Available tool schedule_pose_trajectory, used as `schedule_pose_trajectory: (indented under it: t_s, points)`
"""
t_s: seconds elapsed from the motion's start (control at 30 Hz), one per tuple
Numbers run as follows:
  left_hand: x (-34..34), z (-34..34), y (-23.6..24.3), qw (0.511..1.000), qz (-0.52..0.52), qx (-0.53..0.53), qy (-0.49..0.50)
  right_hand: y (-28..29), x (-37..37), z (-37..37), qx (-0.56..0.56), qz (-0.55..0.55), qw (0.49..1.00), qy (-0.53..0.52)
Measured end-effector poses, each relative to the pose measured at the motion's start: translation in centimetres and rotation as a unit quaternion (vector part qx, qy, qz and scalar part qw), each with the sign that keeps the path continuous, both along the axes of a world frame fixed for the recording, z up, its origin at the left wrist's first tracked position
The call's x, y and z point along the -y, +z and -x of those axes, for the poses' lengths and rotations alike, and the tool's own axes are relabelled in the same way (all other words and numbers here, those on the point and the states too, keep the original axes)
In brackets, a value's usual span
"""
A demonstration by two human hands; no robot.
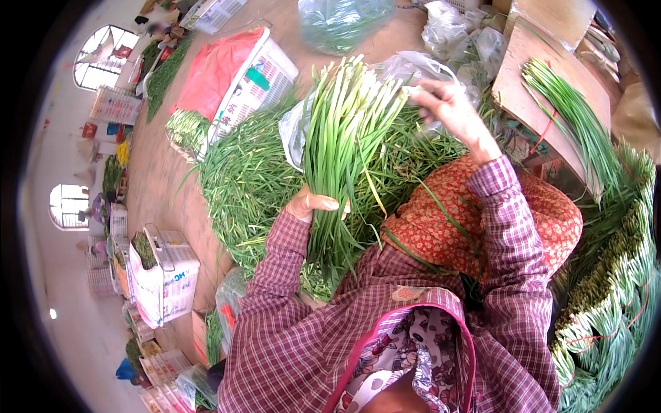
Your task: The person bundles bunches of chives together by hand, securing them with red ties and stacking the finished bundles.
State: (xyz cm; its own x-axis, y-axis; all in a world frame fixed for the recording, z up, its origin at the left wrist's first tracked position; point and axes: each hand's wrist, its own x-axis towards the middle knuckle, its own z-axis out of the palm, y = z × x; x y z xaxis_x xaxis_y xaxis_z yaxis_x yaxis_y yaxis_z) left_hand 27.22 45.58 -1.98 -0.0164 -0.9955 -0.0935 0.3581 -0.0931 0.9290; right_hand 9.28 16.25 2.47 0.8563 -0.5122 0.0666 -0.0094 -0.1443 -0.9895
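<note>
My left hand (313,204) grips a thick bunch of green chives (344,131) around its lower stems, held upright in front of me. At the pale cut ends on top of the bunch, my right hand (447,103) touches the tips with its fingers apart. Both my sleeves are plaid. A red patterned cloth (441,227) covers my lap under the bunch. A loose heap of chives (255,179) lies on the floor just behind the bunch.
A cardboard board (537,76) with a laid-out row of chives stands at the right. Tied chive bundles (606,289) are stacked at the far right. White crates (258,79) and a carton (165,282) stand at the left, plastic bags (337,24) at the top.
</note>
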Motion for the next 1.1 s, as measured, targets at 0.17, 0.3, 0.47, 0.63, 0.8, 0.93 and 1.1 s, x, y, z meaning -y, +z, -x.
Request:
schedule_pose_trajectory:
  t_s: [0.17, 0.3, 0.47, 0.63, 0.8, 0.93, 1.1]
  points:
    - [0.6, 0.6, -0.2, 1.000, -0.014, -0.008, 0.010, -0.7, 5.2, 4.0, -0.064, 0.416, 0.877, -0.231]
    - [0.3, 2.6, 0.8, 0.996, -0.063, -0.005, 0.065, 4.0, -1.5, 2.2, 0.054, 0.364, 0.907, -0.204]
    - [1.5, 4.4, 1.3, 0.990, -0.082, 0.037, 0.108, 5.4, -6.0, 0.2, 0.071, 0.373, 0.906, -0.186]
    - [1.3, 5.0, 0.7, 0.985, -0.060, 0.050, 0.151, 4.5, -7.2, -0.6, 0.025, 0.376, 0.903, -0.204]
    - [1.0, 4.9, 0.2, 0.988, -0.048, 0.063, 0.129, 4.4, -6.6, -0.9, 0.000, 0.328, 0.929, -0.170]
    - [1.6, 5.5, 1.4, 0.986, -0.061, 0.063, 0.143, 4.8, -5.6, -0.6, -0.008, 0.253, 0.958, -0.135]
    - [1.2, 4.9, 0.3, 0.986, -0.082, 0.048, 0.135, 5.6, -4.3, 0.5, 0.060, -0.100, 0.991, -0.060]
